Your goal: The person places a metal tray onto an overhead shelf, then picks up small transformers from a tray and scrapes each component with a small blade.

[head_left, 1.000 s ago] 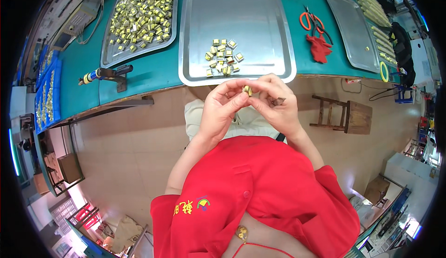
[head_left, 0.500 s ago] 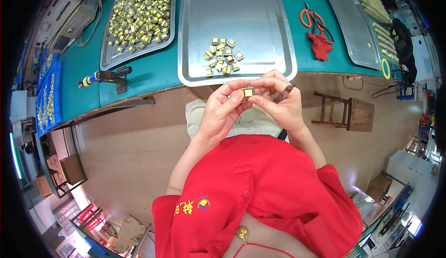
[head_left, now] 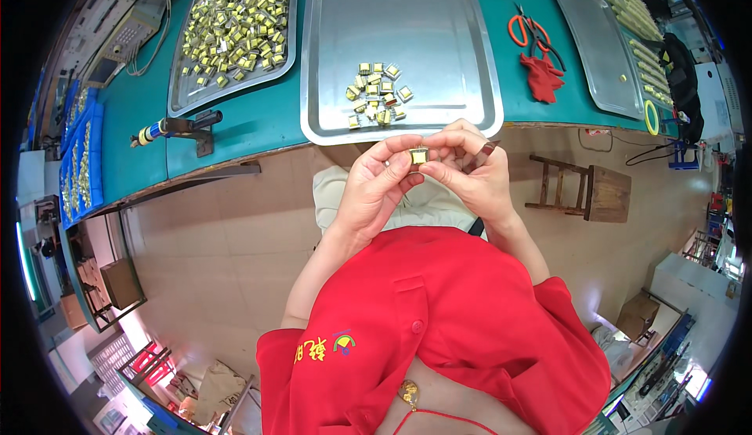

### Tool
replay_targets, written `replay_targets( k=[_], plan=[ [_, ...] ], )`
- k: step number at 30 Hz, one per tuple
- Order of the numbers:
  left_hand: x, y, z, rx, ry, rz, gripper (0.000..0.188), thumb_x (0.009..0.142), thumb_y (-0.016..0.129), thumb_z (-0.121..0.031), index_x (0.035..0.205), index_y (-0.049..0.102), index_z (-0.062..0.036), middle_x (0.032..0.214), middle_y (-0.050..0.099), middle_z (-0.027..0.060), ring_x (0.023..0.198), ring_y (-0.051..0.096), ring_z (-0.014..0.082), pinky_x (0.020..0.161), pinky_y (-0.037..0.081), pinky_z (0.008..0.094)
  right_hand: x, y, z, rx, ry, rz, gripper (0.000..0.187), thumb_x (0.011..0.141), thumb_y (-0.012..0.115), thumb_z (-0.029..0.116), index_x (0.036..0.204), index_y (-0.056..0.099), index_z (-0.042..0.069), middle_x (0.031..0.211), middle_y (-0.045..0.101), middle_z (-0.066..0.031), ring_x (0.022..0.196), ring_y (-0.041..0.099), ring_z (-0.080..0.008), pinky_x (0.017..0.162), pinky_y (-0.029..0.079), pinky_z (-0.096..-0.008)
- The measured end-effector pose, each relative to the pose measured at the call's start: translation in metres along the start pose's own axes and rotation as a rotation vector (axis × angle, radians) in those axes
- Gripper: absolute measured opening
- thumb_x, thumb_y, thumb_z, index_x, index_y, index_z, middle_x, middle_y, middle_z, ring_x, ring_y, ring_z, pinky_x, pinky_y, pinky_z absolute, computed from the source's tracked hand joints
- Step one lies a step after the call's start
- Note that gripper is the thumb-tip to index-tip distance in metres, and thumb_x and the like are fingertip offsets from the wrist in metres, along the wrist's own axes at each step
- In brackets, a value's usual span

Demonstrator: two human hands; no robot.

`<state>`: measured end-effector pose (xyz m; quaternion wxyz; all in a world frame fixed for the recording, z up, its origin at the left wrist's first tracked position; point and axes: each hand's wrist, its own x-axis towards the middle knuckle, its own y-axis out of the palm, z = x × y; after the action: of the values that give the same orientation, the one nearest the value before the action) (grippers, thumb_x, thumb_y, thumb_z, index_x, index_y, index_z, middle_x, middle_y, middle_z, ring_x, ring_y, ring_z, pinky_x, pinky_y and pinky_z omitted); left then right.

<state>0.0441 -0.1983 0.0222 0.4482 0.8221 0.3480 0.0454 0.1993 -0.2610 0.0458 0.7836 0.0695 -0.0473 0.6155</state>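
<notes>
My left hand (head_left: 378,182) and my right hand (head_left: 473,175) meet just off the table's near edge, thumbs and fingertips closed on one small transformer (head_left: 420,156) with yellow wrapping. Thin pins stick up along its top side. A dark brown shiny strip (head_left: 488,148) shows at the fingers of my right hand; how it is held there I cannot make out. Just beyond the hands, a large metal tray (head_left: 395,19) carries a loose group of similar yellow transformers (head_left: 376,94) near its front.
At the left, another tray (head_left: 178,94) is heaped with transformers, near a clamped fixture (head_left: 184,128) and blue bins (head_left: 92,161). On the right lie orange-handled scissors (head_left: 518,30), a red cloth (head_left: 542,78) and a slanted tray (head_left: 599,51). A wooden stool (head_left: 608,193) stands below.
Both hands keep their hold on the transformer in nearly the same place. Less of the dark strip shows at my right fingers than before.
</notes>
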Motion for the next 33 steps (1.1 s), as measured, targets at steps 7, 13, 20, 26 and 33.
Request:
replay_targets(
  k=[7, 13, 20, 26, 33],
  plan=[
    [0.001, -0.002, -0.001, -0.019, 0.003, -0.023, 0.032, 0.091, 0.054, -0.017, 0.119, 0.05, -0.0024, 0.108, 0.059, 0.0094, 0.096, 0.057, 0.0149, 0.084, 0.046, 0.0291, 0.005, -0.006, 0.002, 0.02, 0.095, 0.036, 0.025, 0.076, 0.07, 0.002, 0.099, 0.062, -0.002, 0.087, 0.052, -0.0007, 0.071, 0.048, -0.0035, 0.06, 0.037, -0.0152],
    [-0.003, -0.012, -0.011, -0.151, 0.005, -0.116, 0.031, 0.093, 0.052, -0.016, 0.121, 0.051, -0.0048, 0.107, 0.06, 0.0077, 0.094, 0.058, 0.0119, 0.077, 0.048, 0.0242, 0.04, -0.021, 0.007, -0.392, 0.148, 0.002, 0.024, 0.078, 0.067, 0.005, 0.101, 0.061, -0.001, 0.078, 0.05, 0.0004, 0.065, 0.043, -0.0041, 0.058, 0.035, -0.0177],
    [-0.004, -0.013, -0.015, -0.242, 0.039, -0.116, 0.031, 0.093, 0.052, -0.016, 0.121, 0.051, -0.0035, 0.108, 0.06, 0.0089, 0.092, 0.059, 0.0119, 0.076, 0.05, 0.0232, 0.09, -0.017, -0.019, -0.839, -0.126, 0.238, 0.031, 0.071, 0.065, 0.001, 0.101, 0.062, 0.005, 0.087, 0.055, -0.0096, 0.074, 0.055, -0.0269, 0.068, 0.045, -0.0338],
    [-0.004, -0.019, -0.016, -0.26, 0.044, -0.085, 0.03, 0.093, 0.052, -0.016, 0.12, 0.051, -0.003, 0.109, 0.059, 0.0105, 0.092, 0.059, 0.0118, 0.077, 0.05, 0.0233, 0.091, -0.031, -0.01, -0.891, 0.013, 0.308, 0.026, 0.069, 0.066, 0.0, 0.094, 0.065, 0.004, 0.084, 0.054, -0.0091, 0.076, 0.055, -0.0251, 0.067, 0.043, -0.033],
    [-0.002, -0.015, -0.013, -0.234, 0.034, -0.052, 0.03, 0.093, 0.052, -0.015, 0.121, 0.051, -0.0028, 0.109, 0.059, 0.0106, 0.093, 0.059, 0.0123, 0.078, 0.05, 0.0236, 0.077, -0.048, 0.003, -0.823, 0.081, 0.306, 0.032, 0.068, 0.07, 0.004, 0.099, 0.065, 0.005, 0.082, 0.053, -0.0071, 0.067, 0.049, -0.0186, 0.061, 0.042, -0.0292]
  ],
)
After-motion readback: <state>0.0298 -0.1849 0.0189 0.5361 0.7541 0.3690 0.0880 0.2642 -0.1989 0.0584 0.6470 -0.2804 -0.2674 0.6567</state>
